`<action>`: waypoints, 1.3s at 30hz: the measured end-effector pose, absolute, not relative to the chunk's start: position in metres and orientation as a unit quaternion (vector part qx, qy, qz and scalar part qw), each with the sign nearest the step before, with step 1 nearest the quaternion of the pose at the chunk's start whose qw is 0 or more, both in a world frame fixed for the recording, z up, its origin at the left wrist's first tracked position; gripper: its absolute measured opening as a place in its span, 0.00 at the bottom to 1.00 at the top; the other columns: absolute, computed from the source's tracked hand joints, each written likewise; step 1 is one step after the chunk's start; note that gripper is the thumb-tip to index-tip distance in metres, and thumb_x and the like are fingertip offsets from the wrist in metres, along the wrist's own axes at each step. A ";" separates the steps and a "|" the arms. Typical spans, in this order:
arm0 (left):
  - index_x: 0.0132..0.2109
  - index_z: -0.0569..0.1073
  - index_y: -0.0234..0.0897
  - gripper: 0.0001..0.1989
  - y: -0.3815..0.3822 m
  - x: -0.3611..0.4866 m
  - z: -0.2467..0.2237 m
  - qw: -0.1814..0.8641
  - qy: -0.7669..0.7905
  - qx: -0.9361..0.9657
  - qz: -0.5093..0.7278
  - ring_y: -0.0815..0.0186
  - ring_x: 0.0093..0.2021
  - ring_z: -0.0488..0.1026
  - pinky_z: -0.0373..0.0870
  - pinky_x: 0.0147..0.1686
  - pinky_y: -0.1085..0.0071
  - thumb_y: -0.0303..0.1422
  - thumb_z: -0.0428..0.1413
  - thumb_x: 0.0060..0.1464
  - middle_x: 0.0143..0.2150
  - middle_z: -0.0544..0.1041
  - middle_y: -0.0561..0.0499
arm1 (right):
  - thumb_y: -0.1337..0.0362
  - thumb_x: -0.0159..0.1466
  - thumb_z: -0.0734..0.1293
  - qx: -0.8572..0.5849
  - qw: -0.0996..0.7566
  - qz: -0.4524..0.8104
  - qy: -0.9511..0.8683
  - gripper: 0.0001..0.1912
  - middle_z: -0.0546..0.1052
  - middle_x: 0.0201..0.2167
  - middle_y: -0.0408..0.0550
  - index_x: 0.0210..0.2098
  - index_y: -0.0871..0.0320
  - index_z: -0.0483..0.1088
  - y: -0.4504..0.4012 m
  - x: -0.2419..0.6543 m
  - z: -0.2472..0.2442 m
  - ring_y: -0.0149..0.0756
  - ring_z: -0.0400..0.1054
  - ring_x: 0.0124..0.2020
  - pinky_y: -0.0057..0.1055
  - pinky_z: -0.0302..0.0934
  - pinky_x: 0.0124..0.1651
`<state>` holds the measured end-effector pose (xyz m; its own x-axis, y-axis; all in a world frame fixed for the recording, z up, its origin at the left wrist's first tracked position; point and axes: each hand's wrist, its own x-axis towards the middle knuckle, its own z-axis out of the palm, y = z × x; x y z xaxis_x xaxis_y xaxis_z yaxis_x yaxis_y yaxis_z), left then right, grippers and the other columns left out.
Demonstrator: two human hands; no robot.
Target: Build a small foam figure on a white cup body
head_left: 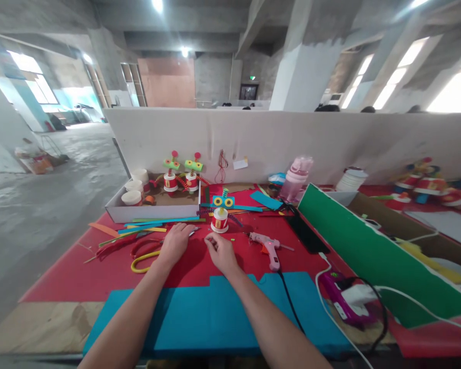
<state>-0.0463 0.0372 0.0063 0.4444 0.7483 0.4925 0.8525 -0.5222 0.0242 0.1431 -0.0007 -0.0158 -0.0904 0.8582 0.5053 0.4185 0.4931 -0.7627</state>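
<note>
My left hand (177, 242) lies palm down with its fingers stretched out over a pair of scissors. The scissors' yellow handle loop (135, 265) shows left of my wrist, and their middle is hidden under the hand. My right hand (222, 252) is closed, thumb and fingertips pressed together; whatever they hold is too small to make out. Just beyond it stands a paper-cup robot figure (219, 221) with a blue head, yellow ring eyes, a coiled spring on top and purple coiled arms. A pink hot glue gun (269, 247) lies to the right.
Behind, a white tray (153, 214) holds paper cups (132, 198) and two similar figures with green heads (171, 165). Colored paper strips (144, 229) lie at left. A black phone (305, 233), purple power strip (346, 302) with cables and green-sided box (369, 256) are at right.
</note>
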 end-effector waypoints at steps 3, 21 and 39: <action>0.42 0.75 0.37 0.12 0.030 -0.039 0.001 0.111 -0.481 -0.830 -0.258 0.62 0.36 0.73 0.65 0.38 0.68 0.32 0.47 0.64 0.34 0.78 0.46 | 0.56 0.66 0.62 -0.457 0.469 0.223 -0.722 0.16 0.69 0.20 0.41 0.25 0.57 0.67 -0.001 0.142 -0.014 0.30 0.60 0.22 0.25 0.50 0.27; 0.34 0.74 0.36 0.14 0.029 -0.044 -0.003 0.122 -0.472 -0.821 -0.298 0.61 0.36 0.71 0.62 0.39 0.65 0.35 0.48 0.64 0.31 0.77 0.47 | 0.61 0.65 0.64 -0.439 0.402 0.254 -0.763 0.09 0.72 0.23 0.40 0.29 0.56 0.71 -0.007 0.142 -0.011 0.29 0.61 0.23 0.25 0.49 0.27; 0.43 0.77 0.39 0.15 0.109 -0.111 0.086 0.209 -0.572 -0.781 -0.135 0.50 0.52 0.63 0.57 0.51 0.52 0.25 0.46 0.57 0.44 0.76 0.40 | 0.53 0.66 0.62 -0.465 0.422 0.258 -0.735 0.21 0.64 0.17 0.38 0.21 0.57 0.65 -0.001 0.142 -0.018 0.27 0.54 0.20 0.25 0.45 0.25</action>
<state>-0.1109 0.1088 0.0862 0.3086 0.8380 0.4500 0.9507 -0.2576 -0.1725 0.1419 -0.0008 -0.0176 -0.2124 0.9003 0.3799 0.4649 0.4350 -0.7711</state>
